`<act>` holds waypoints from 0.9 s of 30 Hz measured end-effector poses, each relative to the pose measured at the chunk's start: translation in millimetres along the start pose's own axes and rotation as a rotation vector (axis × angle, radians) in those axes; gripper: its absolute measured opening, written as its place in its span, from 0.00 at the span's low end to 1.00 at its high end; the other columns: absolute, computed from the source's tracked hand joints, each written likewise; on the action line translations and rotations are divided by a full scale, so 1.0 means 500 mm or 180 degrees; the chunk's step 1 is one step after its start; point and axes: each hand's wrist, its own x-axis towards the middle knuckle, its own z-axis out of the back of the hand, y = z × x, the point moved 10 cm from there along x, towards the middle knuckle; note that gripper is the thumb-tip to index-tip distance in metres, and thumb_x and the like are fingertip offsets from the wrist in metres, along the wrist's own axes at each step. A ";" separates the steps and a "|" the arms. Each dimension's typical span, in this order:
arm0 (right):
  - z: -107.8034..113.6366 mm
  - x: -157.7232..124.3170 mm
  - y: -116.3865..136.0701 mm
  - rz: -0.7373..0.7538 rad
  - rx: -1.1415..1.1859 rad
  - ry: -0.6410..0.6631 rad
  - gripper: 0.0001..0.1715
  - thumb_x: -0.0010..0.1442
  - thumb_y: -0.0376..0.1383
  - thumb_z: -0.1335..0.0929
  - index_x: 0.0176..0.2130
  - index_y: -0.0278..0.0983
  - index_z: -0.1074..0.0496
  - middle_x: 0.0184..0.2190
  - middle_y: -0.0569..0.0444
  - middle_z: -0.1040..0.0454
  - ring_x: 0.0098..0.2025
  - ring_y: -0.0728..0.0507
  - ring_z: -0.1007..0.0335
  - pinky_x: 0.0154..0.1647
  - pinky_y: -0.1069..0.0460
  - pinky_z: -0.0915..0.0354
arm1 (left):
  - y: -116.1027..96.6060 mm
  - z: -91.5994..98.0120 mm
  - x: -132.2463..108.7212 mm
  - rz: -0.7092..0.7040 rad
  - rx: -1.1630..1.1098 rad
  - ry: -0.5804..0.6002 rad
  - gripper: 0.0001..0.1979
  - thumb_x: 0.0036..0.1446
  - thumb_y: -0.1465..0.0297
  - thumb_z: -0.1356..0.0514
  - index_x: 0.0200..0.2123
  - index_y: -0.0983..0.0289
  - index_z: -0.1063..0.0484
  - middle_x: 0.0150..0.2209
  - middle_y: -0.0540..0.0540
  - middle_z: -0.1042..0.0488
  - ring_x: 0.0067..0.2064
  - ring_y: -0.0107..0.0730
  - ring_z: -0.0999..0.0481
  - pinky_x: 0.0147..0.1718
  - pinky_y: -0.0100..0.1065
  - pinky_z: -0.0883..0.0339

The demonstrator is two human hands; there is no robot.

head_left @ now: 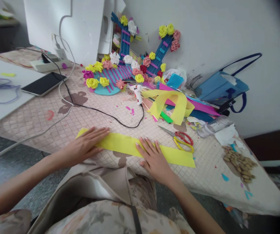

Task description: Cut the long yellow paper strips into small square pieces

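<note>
A long yellow paper strip (122, 143) lies flat along the front of the table. My left hand (87, 143) rests on its left part with the fingers stretched out. On the strip's right half lies my right hand (153, 157), palm down and fingers spread. Neither hand grips anything. Just beyond the strip's right end are scissors (182, 138) with red and yellow handles. A white hot glue gun (137, 94) with a black cord sits farther back, beside more yellow paper strips (171, 102).
Behind stands a blue craft piece (127, 73) covered with paper flowers. At left are a phone (43, 84), a power strip (51, 63) and trailing cables. Peanuts (239, 164) are heaped at right, with a blue bag (222, 86) behind. The table's front edge runs close to me.
</note>
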 end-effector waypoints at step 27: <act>-0.002 0.001 -0.001 -0.0038 0.0036 -0.0038 0.34 0.63 0.48 0.46 0.64 0.42 0.58 0.66 0.53 0.61 0.66 0.38 0.66 0.61 0.34 0.61 | -0.019 0.065 0.108 -0.0040 0.0608 -0.0419 0.10 0.58 0.77 0.51 0.35 0.67 0.31 0.36 0.59 0.29 0.40 0.37 0.29 0.40 0.38 0.35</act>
